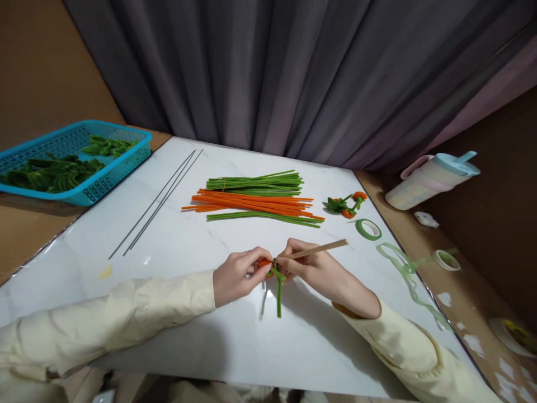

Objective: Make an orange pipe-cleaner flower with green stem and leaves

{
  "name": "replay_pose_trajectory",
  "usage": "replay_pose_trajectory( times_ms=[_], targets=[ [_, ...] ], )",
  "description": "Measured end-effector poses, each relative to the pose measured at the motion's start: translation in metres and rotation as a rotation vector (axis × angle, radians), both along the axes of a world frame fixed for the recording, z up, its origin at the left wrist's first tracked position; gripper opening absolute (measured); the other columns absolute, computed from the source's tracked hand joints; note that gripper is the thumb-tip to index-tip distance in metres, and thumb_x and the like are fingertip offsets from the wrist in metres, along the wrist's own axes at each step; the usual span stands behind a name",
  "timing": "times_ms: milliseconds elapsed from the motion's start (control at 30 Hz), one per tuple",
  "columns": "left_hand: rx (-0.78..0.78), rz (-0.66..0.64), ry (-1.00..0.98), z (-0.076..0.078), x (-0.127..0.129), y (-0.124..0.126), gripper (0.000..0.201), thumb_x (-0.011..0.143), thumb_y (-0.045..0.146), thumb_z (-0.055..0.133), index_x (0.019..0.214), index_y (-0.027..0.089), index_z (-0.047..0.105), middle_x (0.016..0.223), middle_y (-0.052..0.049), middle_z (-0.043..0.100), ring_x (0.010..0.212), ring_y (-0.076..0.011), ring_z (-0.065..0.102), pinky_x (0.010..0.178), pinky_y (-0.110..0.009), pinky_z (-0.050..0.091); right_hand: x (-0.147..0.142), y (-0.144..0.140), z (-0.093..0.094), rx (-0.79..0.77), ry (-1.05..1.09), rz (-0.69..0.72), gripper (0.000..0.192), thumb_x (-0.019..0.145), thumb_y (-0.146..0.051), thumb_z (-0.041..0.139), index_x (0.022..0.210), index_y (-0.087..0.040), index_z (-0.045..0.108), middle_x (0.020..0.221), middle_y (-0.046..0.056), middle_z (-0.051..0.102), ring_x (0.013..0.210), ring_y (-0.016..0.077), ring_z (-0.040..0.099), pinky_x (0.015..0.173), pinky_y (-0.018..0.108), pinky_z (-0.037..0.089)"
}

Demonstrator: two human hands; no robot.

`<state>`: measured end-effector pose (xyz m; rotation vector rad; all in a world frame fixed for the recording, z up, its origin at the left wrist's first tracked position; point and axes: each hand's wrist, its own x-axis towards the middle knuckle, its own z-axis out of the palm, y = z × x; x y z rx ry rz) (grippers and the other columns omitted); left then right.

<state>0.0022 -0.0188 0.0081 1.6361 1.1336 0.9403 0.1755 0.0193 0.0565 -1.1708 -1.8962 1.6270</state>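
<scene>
— Looking down from the head camera: what do the hands hold?

— Both pinch one small piece over the white table [201,347] — an orange pipe cleaner [264,262] coiled against a green stem [279,294] that hangs toward the person. The left hand [237,275] grips the orange end; the right hand [308,264] clasps the stem and a wooden stick [321,249].

— Nearby?

— Loose green and orange pipe cleaners [255,200], well apart.

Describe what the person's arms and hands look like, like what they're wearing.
Both arms are covered by long, loose sleeves of pale cream fabric, softly creased, reaching to the wrists. The left sleeve ends in a plain cuff. The right sleeve shows a thin orange-brown edge inside its cuff. The left hand and right hand are bare, without gloves; no rings, watch or bracelets can be seen.
</scene>
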Motion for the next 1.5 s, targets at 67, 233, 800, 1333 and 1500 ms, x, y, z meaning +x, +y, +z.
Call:
replay_pose_trajectory(
  times_ms=[67,233,800,1333,1500],
  targets=[
    [-0.032,-0.023,-0.026,0.0,0.0,0.0,0.013,0.08,0.026,0.051,0.088,0.017,0.056,0.071,-0.001,0.056,0.059,-0.01,0.053,0.057,-0.018,0.049,0.004,-0.002,0.008,-0.009,-0.034,0.0,0.024,0.08,-0.037,0.055,0.07,-0.016,0.048,0.061,0.0,0.057,0.054,0.0112,0.056,0.049,0.023,0.049],
    [-0.219,-0.088,-0.206,0.001,-0.002,0.004,0.018,0.076,0.029,0.058,0.088,0.016,0.054,0.072,-0.002,0.057,0.06,-0.0111,0.056,0.054,-0.02,0.046,0.028,-0.004,0.035,0.21,-0.143,-0.056,0.029,0.084,-0.041,0.051,0.071,-0.016,0.056,0.068,0.004,0.058,0.058,0.0124,0.055,0.05,0.023,0.047],
    [-0.635,-0.291,-0.413,0.007,-0.009,0.013,0.042,0.059,0.041,0.076,0.086,0.011,0.065,0.065,-0.002,0.06,0.052,-0.0087,0.051,0.049,-0.018,0.038,0.027,0.0,-0.005,0.563,0.101,0.406,0.021,0.09,-0.023,0.044,0.081,-0.014,0.061,0.08,0.008,0.062,0.071,0.0116,0.056,0.062,0.02,0.044],
    [-0.645,-0.332,-0.401,0.009,-0.009,0.011,0.045,0.056,0.043,0.077,0.083,0.01,0.065,0.068,-0.003,0.062,0.053,-0.008,0.052,0.049,-0.017,0.04,0.019,-0.008,-0.01,0.071,0.111,0.246,0.015,0.068,-0.024,0.071,0.068,-0.012,0.063,0.058,0.001,0.067,0.053,0.0108,0.063,0.05,0.016,0.047],
    [-0.627,-0.33,-0.399,0.006,-0.011,0.012,0.045,0.059,0.045,0.075,0.087,0.011,0.064,0.064,-0.002,0.06,0.051,-0.0081,0.051,0.048,-0.018,0.04,0.02,-0.007,-0.003,0.15,0.032,0.291,0.012,0.069,-0.021,0.07,0.074,-0.012,0.062,0.063,0.003,0.068,0.058,0.0131,0.065,0.052,0.018,0.048]
  ],
)
